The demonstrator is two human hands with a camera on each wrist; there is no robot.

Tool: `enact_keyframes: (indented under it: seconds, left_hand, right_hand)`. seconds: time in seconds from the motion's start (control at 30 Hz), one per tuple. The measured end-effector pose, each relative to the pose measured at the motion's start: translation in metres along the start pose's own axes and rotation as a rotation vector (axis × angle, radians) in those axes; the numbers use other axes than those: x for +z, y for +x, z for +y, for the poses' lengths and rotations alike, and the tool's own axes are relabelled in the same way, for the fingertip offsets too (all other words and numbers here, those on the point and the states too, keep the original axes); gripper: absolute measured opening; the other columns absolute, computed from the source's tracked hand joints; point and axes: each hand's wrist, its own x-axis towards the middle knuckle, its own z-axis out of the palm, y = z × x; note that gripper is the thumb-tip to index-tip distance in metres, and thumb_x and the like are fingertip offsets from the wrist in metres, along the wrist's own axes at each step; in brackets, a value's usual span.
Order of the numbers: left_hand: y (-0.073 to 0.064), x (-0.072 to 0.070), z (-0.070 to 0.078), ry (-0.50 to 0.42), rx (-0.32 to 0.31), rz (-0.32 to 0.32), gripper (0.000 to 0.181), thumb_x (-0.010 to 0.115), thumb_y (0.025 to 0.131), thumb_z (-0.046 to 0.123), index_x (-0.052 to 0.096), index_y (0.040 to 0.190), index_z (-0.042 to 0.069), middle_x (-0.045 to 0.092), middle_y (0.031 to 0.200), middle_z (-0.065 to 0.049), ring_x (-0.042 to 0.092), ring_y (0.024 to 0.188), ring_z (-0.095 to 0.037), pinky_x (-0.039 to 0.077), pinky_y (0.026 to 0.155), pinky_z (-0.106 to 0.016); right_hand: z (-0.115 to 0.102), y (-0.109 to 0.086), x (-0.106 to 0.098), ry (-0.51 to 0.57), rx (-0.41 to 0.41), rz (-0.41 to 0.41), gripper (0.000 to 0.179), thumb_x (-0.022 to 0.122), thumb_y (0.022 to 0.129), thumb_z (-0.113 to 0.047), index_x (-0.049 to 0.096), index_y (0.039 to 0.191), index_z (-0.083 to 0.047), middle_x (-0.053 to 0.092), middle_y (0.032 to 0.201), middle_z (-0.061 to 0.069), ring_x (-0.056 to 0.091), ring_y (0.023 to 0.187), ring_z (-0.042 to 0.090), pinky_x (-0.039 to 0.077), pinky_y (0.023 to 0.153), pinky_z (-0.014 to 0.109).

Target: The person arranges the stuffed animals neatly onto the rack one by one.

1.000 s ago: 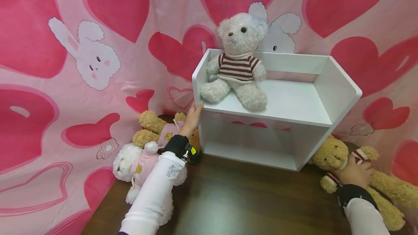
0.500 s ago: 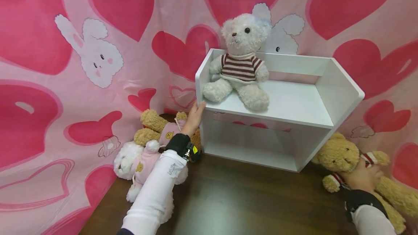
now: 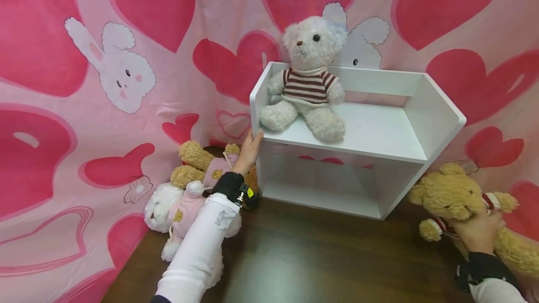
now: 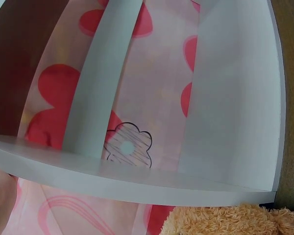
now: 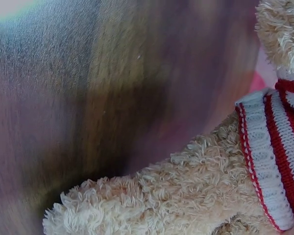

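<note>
A white two-tier shelf stands on the dark wooden table. My left hand grips the front edge of its left side panel; part of that hand shows at the left wrist view's edge. On the upper tier a white teddy bear in a brown-striped sweater sits against the left panel. Over at the right, my right hand holds a tan teddy bear round its upper body. The right wrist view shows its curly leg and red-and-white knitted sweater; the fingers are mostly hidden.
Left of the shelf lie a white plush toy in pink and a tan plush toy in pink, partly behind my left arm. Dark tabletop extends in front. A pink heart-print cloth hangs behind everything.
My right hand has moved right with the tan bear, whose head now appears higher and larger. My left hand stays on the shelf panel, and the white bear has not moved.
</note>
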Motion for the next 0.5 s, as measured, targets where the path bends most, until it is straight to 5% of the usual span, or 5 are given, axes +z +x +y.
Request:
enact_keyframes:
  seconds: [0.1, 0.17, 0.3, 0.43, 0.5]
  left_hand:
    - [-0.002, 0.001, 0.006, 0.013, 0.002, -0.007, 0.053, 0.033, 0.099, 0.015, 0.011, 0.144, -0.002, 0.014, 0.149, -0.019, 0.015, 0.136, -0.03, 0.015, 0.109, -0.044]
    - [-0.001, 0.002, 0.006, 0.005, 0.0, -0.011, 0.053, 0.033, 0.099, 0.015, 0.011, 0.144, -0.001, 0.014, 0.149, -0.018, 0.014, 0.136, -0.029, 0.015, 0.109, -0.044]
    - [0.007, 0.0, -0.007, -0.008, 0.014, -0.012, 0.053, 0.034, 0.099, 0.017, 0.011, 0.145, 0.002, 0.014, 0.15, -0.016, 0.015, 0.136, -0.027, 0.014, 0.109, -0.044]
    - [0.012, -0.001, -0.02, 0.02, 0.019, 0.0, 0.053, 0.034, 0.099, 0.021, 0.014, 0.145, 0.004, 0.017, 0.15, -0.014, 0.017, 0.136, -0.026, 0.017, 0.108, -0.044]
    - [0.013, -0.001, -0.022, 0.036, 0.02, 0.012, 0.053, 0.034, 0.099, 0.023, 0.014, 0.145, 0.005, 0.018, 0.149, -0.013, 0.018, 0.136, -0.026, 0.017, 0.108, -0.043]
  right_hand:
    - [0.05, 0.008, 0.016, 0.0, -0.066, 0.043, 0.094, 0.082, 0.051, -0.036, 0.044, 0.129, 0.0, 0.038, 0.09, 0.04, 0.027, 0.09, 0.059, 0.016, 0.075, 0.064]
    - [0.058, 0.008, 0.019, 0.007, -0.117, 0.07, 0.09, 0.079, 0.053, -0.038, 0.045, 0.126, 0.003, 0.04, 0.089, 0.039, 0.028, 0.087, 0.059, 0.016, 0.073, 0.065]
    - [0.049, 0.004, 0.014, 0.053, -0.156, 0.076, 0.079, 0.075, 0.059, -0.026, 0.044, 0.124, 0.006, 0.041, 0.095, 0.036, 0.028, 0.09, 0.057, 0.016, 0.074, 0.065]
    - [0.031, -0.002, 0.008, 0.13, -0.098, 0.08, 0.079, 0.073, 0.057, -0.006, 0.041, 0.129, 0.004, 0.039, 0.107, 0.033, 0.03, 0.099, 0.049, 0.016, 0.081, 0.062]
    - [0.024, -0.003, 0.006, 0.162, -0.076, 0.107, 0.079, 0.073, 0.054, -0.001, 0.044, 0.127, 0.004, 0.048, 0.104, 0.017, 0.038, 0.101, 0.035, 0.021, 0.088, 0.054]
